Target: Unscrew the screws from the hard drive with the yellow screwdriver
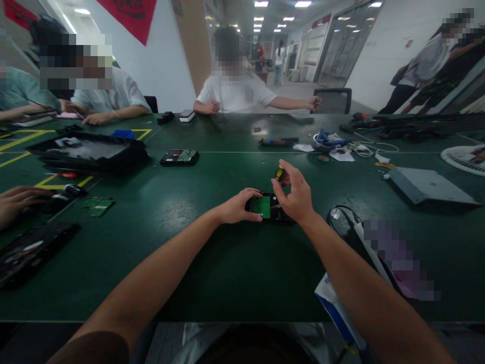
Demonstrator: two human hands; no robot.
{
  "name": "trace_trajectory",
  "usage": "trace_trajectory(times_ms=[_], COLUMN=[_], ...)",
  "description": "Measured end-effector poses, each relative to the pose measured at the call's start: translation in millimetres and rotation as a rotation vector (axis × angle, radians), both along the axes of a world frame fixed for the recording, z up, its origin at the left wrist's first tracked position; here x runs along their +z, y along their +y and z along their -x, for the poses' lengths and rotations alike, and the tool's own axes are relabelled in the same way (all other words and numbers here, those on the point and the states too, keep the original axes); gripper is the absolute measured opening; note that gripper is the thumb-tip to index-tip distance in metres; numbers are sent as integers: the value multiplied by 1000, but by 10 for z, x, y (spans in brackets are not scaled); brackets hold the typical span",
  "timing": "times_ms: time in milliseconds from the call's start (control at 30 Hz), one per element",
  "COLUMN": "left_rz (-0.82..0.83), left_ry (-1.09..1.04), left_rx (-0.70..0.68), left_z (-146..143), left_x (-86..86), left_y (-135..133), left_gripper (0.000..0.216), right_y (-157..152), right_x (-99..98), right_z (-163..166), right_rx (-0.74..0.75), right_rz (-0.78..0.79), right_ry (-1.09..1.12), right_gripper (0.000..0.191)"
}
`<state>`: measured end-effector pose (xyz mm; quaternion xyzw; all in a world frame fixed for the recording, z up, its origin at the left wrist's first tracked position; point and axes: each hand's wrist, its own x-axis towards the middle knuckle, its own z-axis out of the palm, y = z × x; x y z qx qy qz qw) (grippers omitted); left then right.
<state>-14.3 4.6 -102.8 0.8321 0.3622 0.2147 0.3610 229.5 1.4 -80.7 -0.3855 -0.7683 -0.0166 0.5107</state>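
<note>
On the green table in front of me lies a black hard drive [261,206] with a green circuit board facing up. My left hand [242,206] grips its left end, thumb on the near side and fingers on the far side. Above its right part, my right hand [296,194] pinches a small screwdriver [280,172] by its yellow and black handle. The screwdriver's shaft and tip are too dark to make out, so whether it touches the drive I cannot tell. My right hand covers part of the drive's right end.
Another drive [180,157] lies farther left, near a black tray [91,151]. A grey metal box [432,184], tangled cables [356,146] and a bag [337,308] are on the right. A co-worker's hand [18,202] reaches in at left; a person [238,91] sits opposite.
</note>
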Motion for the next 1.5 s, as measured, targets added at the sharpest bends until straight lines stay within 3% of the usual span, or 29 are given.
trace_trajectory(times_ms=[533, 1033, 1500], left_rz=[-46, -51, -33], left_ry=[56, -18, 9], left_rx=[-12, 2, 26], left_z=[28, -8, -10], left_x=[83, 2, 64], left_y=[-9, -16, -80], left_gripper=[87, 84, 84], right_y=[28, 21, 24], right_x=[-44, -34, -52], right_z=[-7, 1, -12], right_rx=[-2, -6, 38], right_rz=[-15, -17, 19], right_ry=[13, 9, 15], right_gripper=[62, 63, 68])
